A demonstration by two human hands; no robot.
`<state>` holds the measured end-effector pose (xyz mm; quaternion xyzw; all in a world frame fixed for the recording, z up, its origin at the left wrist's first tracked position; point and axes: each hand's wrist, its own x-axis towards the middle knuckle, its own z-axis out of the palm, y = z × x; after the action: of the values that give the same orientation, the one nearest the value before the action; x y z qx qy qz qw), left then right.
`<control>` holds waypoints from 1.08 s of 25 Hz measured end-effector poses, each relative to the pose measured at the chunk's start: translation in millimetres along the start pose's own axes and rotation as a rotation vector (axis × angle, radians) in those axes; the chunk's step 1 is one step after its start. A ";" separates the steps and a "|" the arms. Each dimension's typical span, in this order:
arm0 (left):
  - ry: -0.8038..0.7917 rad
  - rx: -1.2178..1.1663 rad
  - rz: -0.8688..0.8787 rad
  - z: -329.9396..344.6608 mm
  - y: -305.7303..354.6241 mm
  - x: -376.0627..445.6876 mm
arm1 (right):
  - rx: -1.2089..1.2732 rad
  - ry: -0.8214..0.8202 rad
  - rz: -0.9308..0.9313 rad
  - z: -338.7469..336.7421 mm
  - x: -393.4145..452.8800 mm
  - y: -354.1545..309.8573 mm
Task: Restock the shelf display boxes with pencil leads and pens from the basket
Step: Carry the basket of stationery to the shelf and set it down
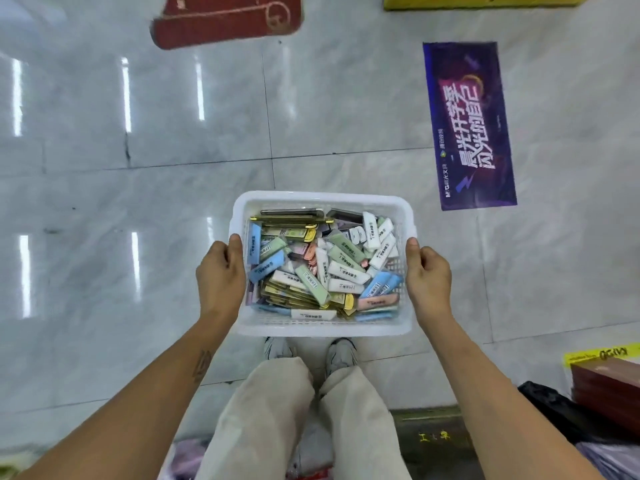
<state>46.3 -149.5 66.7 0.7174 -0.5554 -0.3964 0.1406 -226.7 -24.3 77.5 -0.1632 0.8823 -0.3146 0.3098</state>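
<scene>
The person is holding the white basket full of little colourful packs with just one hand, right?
Not quite. Both hands hold it: the left hand grips one side of the white basket and the right hand grips the other. The colourful packs do fill it, as the head view shows.

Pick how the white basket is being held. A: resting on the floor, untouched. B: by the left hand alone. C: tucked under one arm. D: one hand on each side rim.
D: the left hand and right hand each grip a side rim of the white basket, above the floor.

surface: glossy grey tiled floor (104, 202) | on it: purple sticker (469, 126), red mat (225, 19), 2 shoes (341, 353)
</scene>
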 end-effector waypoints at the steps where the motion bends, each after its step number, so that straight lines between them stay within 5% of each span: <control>1: 0.017 -0.038 0.010 -26.8 22.0 -3.8 | 0.007 0.005 -0.027 -12.7 -11.3 -33.1; 11: 0.135 -0.149 0.057 -198.0 182.5 38.3 | 0.061 0.032 -0.158 -52.3 -32.9 -268.8; 27: 0.269 -0.245 0.074 -289.9 458.9 393.1 | 0.091 -0.023 -0.317 27.7 229.4 -662.8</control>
<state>-31.0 -733.4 386.5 0.7205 -0.5052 -0.3561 0.3143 -320.2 -643.9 393.8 -0.2896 0.8266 -0.3973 0.2737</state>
